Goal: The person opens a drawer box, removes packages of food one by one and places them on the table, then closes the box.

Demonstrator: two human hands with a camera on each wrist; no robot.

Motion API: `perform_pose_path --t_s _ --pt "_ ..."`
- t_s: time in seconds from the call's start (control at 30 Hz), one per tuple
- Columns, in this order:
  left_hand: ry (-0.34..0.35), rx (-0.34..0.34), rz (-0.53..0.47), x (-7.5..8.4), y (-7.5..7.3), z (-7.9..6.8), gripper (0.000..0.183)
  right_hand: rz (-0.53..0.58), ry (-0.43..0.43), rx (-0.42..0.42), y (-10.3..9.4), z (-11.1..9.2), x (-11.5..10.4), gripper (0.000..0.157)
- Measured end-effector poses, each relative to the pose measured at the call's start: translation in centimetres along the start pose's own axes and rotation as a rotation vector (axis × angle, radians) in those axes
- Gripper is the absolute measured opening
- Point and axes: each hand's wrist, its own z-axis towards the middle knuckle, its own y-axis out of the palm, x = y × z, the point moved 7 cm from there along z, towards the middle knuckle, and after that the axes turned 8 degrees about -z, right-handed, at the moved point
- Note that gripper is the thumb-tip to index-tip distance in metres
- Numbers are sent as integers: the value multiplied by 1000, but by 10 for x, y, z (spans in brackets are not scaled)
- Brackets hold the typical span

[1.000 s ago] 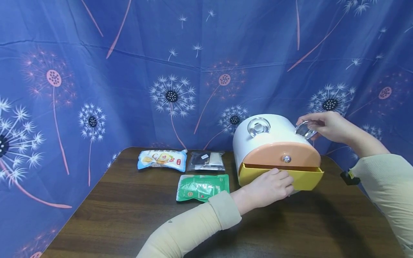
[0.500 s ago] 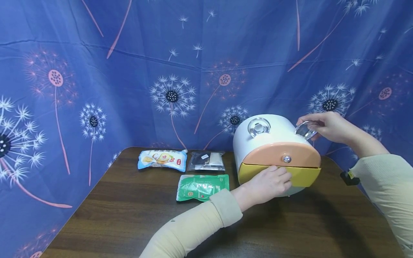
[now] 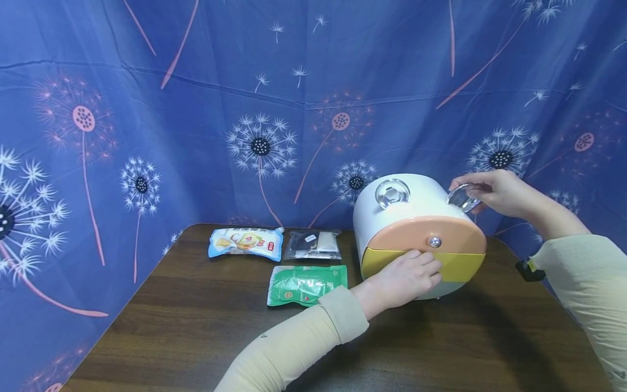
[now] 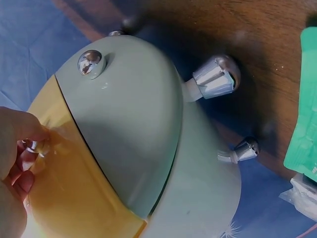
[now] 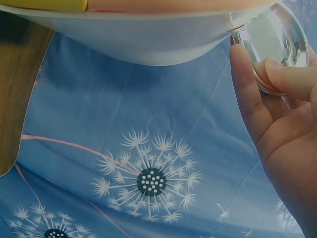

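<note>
So the rounded white box [image 3: 426, 201] sits right of center in the frame, standing upright on the brown wood-look table [image 3: 196, 326], front turned toward the camera. Its yellow drawer [image 3: 462, 265] is in flush, right under the orange drawer [image 3: 411, 233] with its round silver knob. In the left wrist view there's a gray-green drawer [image 4: 133, 114] too, plus a couple of shiny silver feet [image 4: 216, 77]. Left hand [image 3: 409, 280] is on the yellow front, and that wrist view has its fingers pinching the yellow drawer's knob [image 4: 34, 148], mostly hidden by them. Right hand [image 3: 504, 190] grips the shiny silver ear [image 3: 458, 197] at the box's upper right, thumb against it, so the hands are well apart. The matching second ear [image 3: 393, 193] is untouched at the box's upper left. Over to the left, near the box, there's a green packet [image 3: 306, 284], with a clear bag [image 3: 313, 245] just behind it and a blue-and-white snack pack [image 3: 246, 243] beside that. Behind everything hangs a blue dandelion-print cloth [image 3: 196, 136].
</note>
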Motion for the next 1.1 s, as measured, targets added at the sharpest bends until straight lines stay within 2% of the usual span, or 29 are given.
perform_pose_path --t_s 0.3,0.5,0.6,0.67,0.77,0.83,0.9,1.1 --pt "-5 -12 0 0 1 -1 27 4 -4 -1 0 1 0 37" --pt "-10 -40 -48 2 0 -7 28 -13 6 -8 1 1 2 36" --pt "1 -1 -47 3 -4 -12 26 -19 6 -8 1 1 2 35" --pt "14 38 -42 4 -16 -17 23 -18 3 -6 0 0 2 35" --pt "26 82 -43 7 -18 -20 24 -17 2 -6 0 0 2 35" --pt "29 84 -54 9 -17 -22 25 -18 2 -5 0 0 1 35" --pt "30 79 -62 12 -7 -22 25 -20 2 -5 -1 0 1 35" --pt "47 70 -51 19 -4 -27 24 -19 8 -6 0 1 2 35"
